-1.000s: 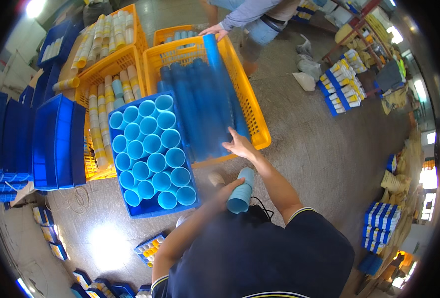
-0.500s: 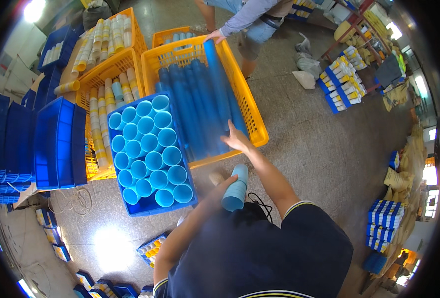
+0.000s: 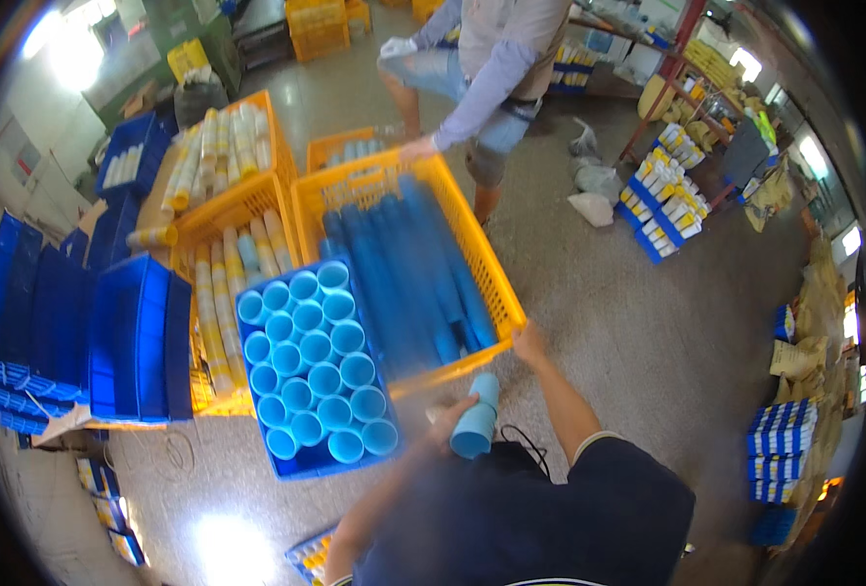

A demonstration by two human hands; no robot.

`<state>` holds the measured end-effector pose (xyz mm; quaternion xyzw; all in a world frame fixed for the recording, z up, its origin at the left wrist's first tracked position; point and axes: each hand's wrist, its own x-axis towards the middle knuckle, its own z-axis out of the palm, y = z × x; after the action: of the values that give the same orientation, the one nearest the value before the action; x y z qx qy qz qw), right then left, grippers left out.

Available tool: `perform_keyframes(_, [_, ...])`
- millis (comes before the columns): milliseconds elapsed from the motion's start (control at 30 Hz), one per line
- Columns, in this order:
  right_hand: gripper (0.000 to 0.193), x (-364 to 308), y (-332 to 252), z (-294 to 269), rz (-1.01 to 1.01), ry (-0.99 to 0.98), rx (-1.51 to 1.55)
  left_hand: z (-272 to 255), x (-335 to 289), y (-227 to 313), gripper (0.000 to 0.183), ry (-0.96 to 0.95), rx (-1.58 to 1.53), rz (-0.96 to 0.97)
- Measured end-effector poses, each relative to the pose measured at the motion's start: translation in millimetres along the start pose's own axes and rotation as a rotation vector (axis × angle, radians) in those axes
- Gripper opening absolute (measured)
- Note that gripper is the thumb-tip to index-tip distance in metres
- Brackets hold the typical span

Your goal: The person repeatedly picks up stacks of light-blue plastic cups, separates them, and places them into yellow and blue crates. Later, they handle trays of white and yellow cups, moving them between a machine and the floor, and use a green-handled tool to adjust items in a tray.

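Observation:
My left hand (image 3: 449, 422) is closed round a short stack of light-blue cups (image 3: 479, 420), held in front of my body with the open mouth toward me. My right hand (image 3: 528, 344) grips the near right corner of a large yellow crate (image 3: 474, 256); its fingers are partly hidden by the rim. Inside that crate lie long blue stacks, apparently nested cups (image 3: 394, 269), blurred in part. A blue tray (image 3: 291, 471) overlaps the crate's near left side and carries rows of upright light-blue cups (image 3: 323, 379).
Across the crate, another person's hand (image 3: 418, 148) rests on its far rim. Yellow crates of white and yellow cup stacks (image 3: 220, 283) stand left, beside upended blue bins (image 3: 125, 337). Packed blue trays (image 3: 662, 205) and white bags (image 3: 594, 193) sit on the floor at right.
My right hand has moved from above the crate's contents to its near right corner and closed there. The leaning blue stack now lies lower in the crate. My left hand keeps its cups.

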<state>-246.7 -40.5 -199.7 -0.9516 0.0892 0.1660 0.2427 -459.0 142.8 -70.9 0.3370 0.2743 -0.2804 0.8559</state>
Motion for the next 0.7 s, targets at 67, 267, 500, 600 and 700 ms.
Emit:
perform_keyframes(67, [0.041, 9.4, 2.2, 11.9, 0.072, 0.049, 0.154, 6.8, -1.6, 2.9, 0.066, -0.041, -0.022, -0.03])
perform_keyframes(267, [0.048, -31.1, -7.8, 10.3, -0.109, 0.104, 0.091, 15.9, -6.9, 13.2, 0.064, -0.068, 0.047, -0.044])
perform_keyframes(500, [0.073, -43.2, -56.4, -17.9, -0.483, 0.045, -0.129, 22.3, -6.6, 18.1, 0.062, -0.081, 0.008, -0.154])
perform_keyframes(600, [0.07, -36.0, -59.0, -18.2, -0.458, 0.021, -0.209, 24.0, -8.9, 17.6, 0.061, -0.06, 0.093, -0.105])
perform_keyframes(700, [0.069, -36.2, -41.4, -10.5, -0.347, -0.08, -0.318, 19.3, -8.1, 15.9, 0.059, -0.053, 0.184, 0.006])
